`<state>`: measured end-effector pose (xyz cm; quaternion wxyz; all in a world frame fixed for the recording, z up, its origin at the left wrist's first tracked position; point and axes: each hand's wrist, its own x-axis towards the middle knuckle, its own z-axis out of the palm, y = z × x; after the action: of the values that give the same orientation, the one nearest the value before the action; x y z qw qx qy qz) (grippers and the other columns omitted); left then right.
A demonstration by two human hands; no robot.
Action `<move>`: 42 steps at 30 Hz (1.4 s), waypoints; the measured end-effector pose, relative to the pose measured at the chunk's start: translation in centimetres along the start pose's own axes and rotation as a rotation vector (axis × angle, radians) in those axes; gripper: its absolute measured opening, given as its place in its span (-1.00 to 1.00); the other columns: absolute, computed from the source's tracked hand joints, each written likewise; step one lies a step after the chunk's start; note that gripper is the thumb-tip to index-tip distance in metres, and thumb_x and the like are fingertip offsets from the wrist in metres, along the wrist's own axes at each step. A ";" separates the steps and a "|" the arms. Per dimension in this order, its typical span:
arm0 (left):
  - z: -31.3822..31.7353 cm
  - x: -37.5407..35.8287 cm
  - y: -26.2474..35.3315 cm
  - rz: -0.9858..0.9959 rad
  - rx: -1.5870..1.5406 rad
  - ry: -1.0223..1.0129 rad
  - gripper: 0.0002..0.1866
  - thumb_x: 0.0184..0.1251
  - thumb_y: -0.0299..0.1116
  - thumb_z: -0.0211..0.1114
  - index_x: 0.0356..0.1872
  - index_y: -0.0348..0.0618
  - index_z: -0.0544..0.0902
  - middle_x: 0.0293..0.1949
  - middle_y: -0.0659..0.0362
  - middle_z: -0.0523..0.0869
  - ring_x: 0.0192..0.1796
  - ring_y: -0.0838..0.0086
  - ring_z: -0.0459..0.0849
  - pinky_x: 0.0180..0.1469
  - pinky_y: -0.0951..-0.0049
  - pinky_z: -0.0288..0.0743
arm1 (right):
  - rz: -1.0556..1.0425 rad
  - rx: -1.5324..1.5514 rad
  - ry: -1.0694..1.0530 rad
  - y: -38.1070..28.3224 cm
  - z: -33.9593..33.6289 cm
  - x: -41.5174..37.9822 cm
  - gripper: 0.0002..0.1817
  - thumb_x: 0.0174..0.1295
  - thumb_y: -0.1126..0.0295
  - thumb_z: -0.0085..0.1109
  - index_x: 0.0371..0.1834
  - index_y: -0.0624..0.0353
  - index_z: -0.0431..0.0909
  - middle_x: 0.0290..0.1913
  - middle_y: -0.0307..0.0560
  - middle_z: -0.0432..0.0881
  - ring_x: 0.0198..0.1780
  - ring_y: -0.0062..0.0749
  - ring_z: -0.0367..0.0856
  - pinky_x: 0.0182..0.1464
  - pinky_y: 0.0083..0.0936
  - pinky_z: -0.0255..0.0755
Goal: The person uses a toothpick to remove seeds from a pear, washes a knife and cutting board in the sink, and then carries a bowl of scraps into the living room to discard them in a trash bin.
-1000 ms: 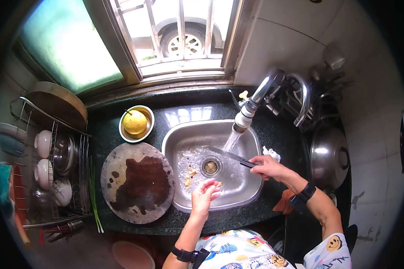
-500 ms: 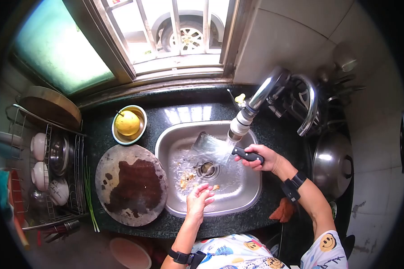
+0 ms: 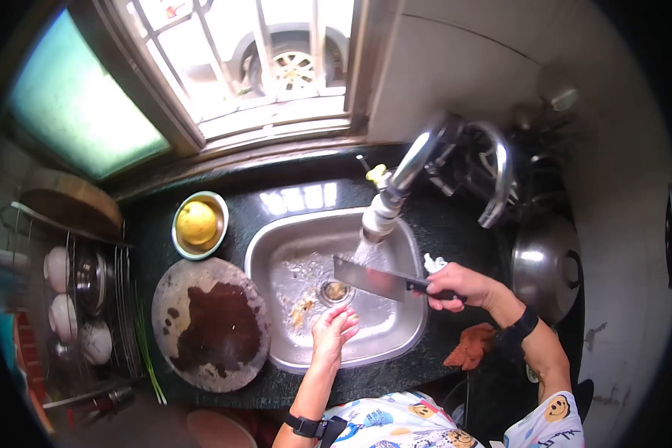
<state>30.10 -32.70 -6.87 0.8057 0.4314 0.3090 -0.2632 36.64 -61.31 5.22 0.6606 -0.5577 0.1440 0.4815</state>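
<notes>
Steel cleaver [image 3: 381,283]: handle [image 3: 417,285] held in right fingers [image 3: 446,281], blade [image 3: 358,276] jutting leftward over sink [image 3: 387,325]; left fingers [image 3: 337,321] loosely curled nearby.

head view | from wearer's head | faces forward, down | near sink [image 3: 381,337], centred | window [image 3: 265,52] at top

The right hand [image 3: 455,287] grips a cleaver [image 3: 373,278] by its black handle, the blade pointing left over the sink [image 3: 260,237] (its flat catches a reddish reflection). Water [image 3: 365,252] runs from the tap [image 3: 381,216] just behind the blade. The left hand [image 3: 334,328], fingers curled, is over the sink's near part, where yellowish scraps [image 3: 302,312] lie left of the drain. On the dark surface [image 3: 463,237], a round board [image 3: 228,321] sits left of the sink, and a yellow fruit [image 3: 197,222] rests in a bowl [image 3: 219,239] behind the board.
</notes>
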 end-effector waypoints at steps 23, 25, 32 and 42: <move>6.7 5.8 6.8 0.076 0.096 -0.310 -0.80 0.41 -0.22 0.25 -0.11 -0.10 0.62 -0.33 0.20 0.72 -0.27 0.43 0.71 -0.19 0.32 0.59 | -0.479 -1.240 1.490 -14.0 3.3 -33.7 -0.68 -0.12 0.32 0.40 -0.33 0.33 0.69 -0.45 0.03 0.67 -0.36 -0.30 0.65 -0.24 -0.43 0.48; 5.4 5.1 6.6 0.055 0.103 -0.264 -0.78 0.41 -0.20 0.25 -0.10 -0.12 0.62 -0.28 0.17 0.73 -0.24 0.42 0.71 -0.19 0.34 0.58 | -0.505 -1.262 1.513 -16.0 0.5 -33.3 -0.67 -0.13 0.31 0.41 -0.32 0.32 0.69 -0.43 0.02 0.68 -0.34 -0.33 0.64 -0.22 -0.45 0.47; -1.8 0.0 6.4 0.218 0.315 -0.074 -0.55 0.44 -0.32 0.20 0.25 -0.32 0.42 0.16 -0.06 0.56 0.16 0.11 0.58 0.16 0.15 0.53 | -0.272 -1.392 1.519 -21.8 -9.1 -29.7 -0.69 -0.16 0.32 0.43 -0.32 0.26 0.73 -0.39 0.02 0.72 -0.30 -0.19 0.70 -0.21 -0.34 0.54; -10.7 -7.5 6.4 0.340 0.190 0.232 -0.60 0.43 -0.31 0.22 0.22 -0.20 0.48 0.08 0.05 0.63 0.07 0.19 0.63 0.11 0.18 0.53 | -0.040 -1.372 1.328 -26.0 -13.7 -26.7 -0.75 -0.18 0.38 0.45 -0.45 0.30 0.69 -0.45 0.00 0.71 -0.43 -0.29 0.70 -0.36 -0.34 0.52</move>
<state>26.60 -19.18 -2.70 0.7533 0.5785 0.2963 -0.1002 48.89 -83.78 35.58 -0.0189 -0.9853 0.1663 0.0348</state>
